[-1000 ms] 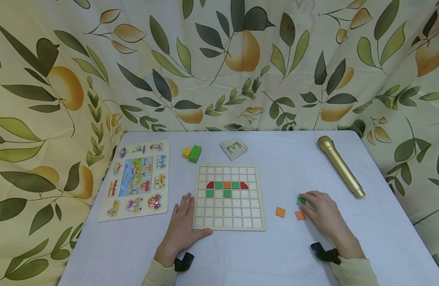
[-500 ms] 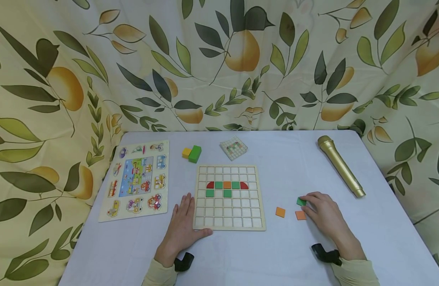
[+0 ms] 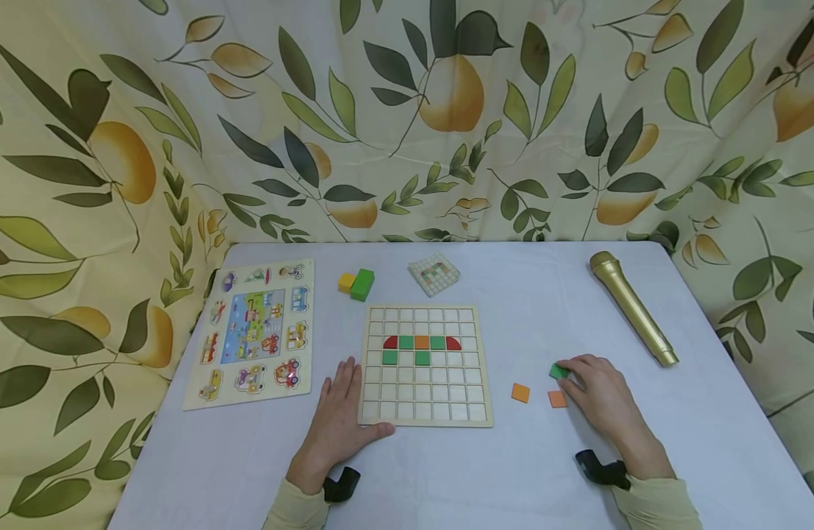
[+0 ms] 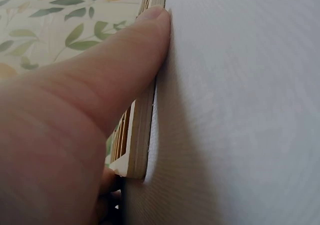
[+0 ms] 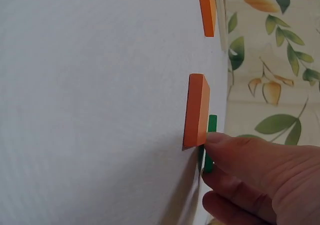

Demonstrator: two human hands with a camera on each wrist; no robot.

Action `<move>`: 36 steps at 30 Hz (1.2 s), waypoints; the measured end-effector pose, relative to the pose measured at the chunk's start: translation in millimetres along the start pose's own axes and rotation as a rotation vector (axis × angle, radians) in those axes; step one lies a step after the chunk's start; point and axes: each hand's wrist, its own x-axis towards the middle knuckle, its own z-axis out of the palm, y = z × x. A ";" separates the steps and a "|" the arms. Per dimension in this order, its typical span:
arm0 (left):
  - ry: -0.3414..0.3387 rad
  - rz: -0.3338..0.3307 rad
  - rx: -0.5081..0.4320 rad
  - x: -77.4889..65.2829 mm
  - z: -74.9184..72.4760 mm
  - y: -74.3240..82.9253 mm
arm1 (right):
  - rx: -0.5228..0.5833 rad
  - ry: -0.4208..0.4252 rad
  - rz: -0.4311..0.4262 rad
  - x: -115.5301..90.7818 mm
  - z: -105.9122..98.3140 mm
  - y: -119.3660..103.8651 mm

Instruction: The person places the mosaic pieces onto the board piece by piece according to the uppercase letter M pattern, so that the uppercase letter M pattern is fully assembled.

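Observation:
A wooden grid board (image 3: 425,390) lies at the middle of the table, with red, green and orange tiles set in two of its rows. My left hand (image 3: 339,430) rests at its near left corner, fingers straight along the left side. In the left wrist view the thumb (image 4: 135,45) lies against the board's edge (image 4: 142,135). Right of the board, my right hand (image 3: 602,394) pinches a green square tile (image 3: 558,371) between thumb and fingers. Just nearer lies an orange tile (image 3: 557,399), with a second orange tile (image 3: 520,393) to its left.
At the left lies a picture puzzle board (image 3: 248,335) with vehicle pieces. Green (image 3: 362,285) and yellow (image 3: 346,283) blocks and a small patterned card (image 3: 434,274) sit behind the grid board. A gold microphone (image 3: 634,309) lies at the right.
The green tile has turned slightly in my right hand's fingers. My left hand and the grid board stay where they were.

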 end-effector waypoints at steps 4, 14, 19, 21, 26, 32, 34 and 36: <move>-0.002 0.000 0.007 0.3 -0.8 0.4 | 0.011 -0.031 0.018 2.5 0.0 -2.1; -0.006 0.000 -0.001 0.9 0.3 -0.7 | 0.065 -0.040 -0.062 16.1 0.7 -16.6; -0.021 -0.020 0.001 0.9 -0.5 -0.4 | 0.068 -0.042 -0.113 28.8 8.9 -29.2; -0.024 -0.026 0.002 0.9 -0.6 -0.6 | 0.071 -0.052 -0.129 34.1 12.9 -35.3; -0.017 -0.020 -0.003 0.8 0.1 -0.5 | 0.081 -0.098 -0.157 44.7 21.6 -51.6; -0.013 -0.014 0.003 1.1 0.6 -0.3 | 0.086 -0.142 -0.181 54.5 29.8 -68.5; -0.016 -0.017 0.006 1.0 0.5 -0.3 | 0.089 -0.150 -0.189 57.0 31.7 -72.9; -0.018 -0.018 0.008 0.8 0.1 0.1 | 0.092 -0.159 -0.196 59.4 33.3 -77.1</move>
